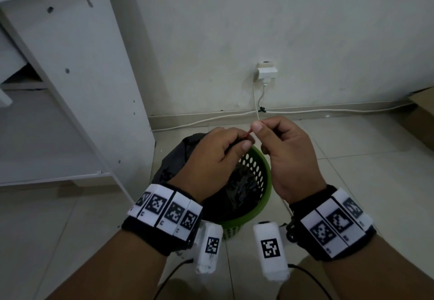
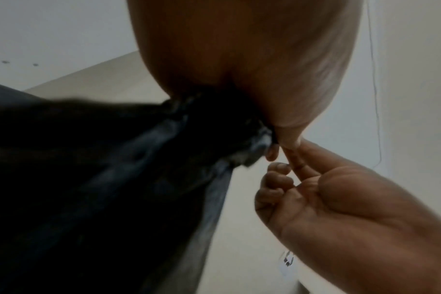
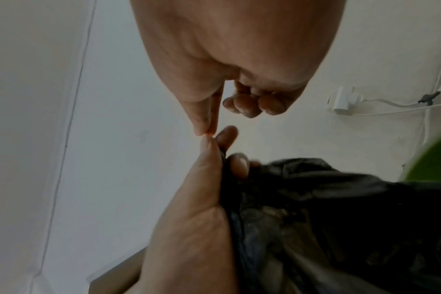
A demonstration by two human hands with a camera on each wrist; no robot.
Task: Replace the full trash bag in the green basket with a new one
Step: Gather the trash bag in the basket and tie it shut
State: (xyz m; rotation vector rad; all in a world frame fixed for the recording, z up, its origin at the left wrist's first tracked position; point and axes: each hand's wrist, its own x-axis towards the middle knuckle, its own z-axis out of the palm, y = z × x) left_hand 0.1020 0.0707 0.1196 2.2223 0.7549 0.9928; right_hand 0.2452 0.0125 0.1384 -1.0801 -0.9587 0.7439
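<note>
Wrist bands (image 1: pixel 164 215) with square black-and-white code tags sit closest in the head view, one on each forearm, and a white tagged block hangs under each wrist; the small print on the tags is too blurred to read.

Above them the left hand (image 1: pixel 211 159) has its fingers curled around the gathered neck of the black trash bag (image 1: pixel 237 189), pinching it shut between thumb and fingers. The right hand (image 1: pixel 288 156) has its thumb and forefinger pressed together on a thin red tie (image 1: pixel 249 133) that runs as a short slanted line between the two hands, its lower end at the left fingers; the other right fingers are curled in, holding nothing.

The bag sits in the green basket (image 1: pixel 258 170), which stands upright on the tiled floor (image 1: pixel 352 182), mouth up. From the left grip the bag's bunched neck runs down into the basket, so its long axis is roughly vertical, and a fold of it bulges over the far left rim. In the left wrist view the bag (image 2: pixel 101 179) fans out dark and wrinkled below the hand. No writing shows on bag or basket.

Behind the basket a white plug (image 1: pixel 266 72) sits in a wall socket, with a white cable (image 1: pixel 211 119) along the skirting. A white cabinet (image 1: pixel 70 65) stands at left, and a cardboard box (image 1: pixel 420 116) at the right edge.
</note>
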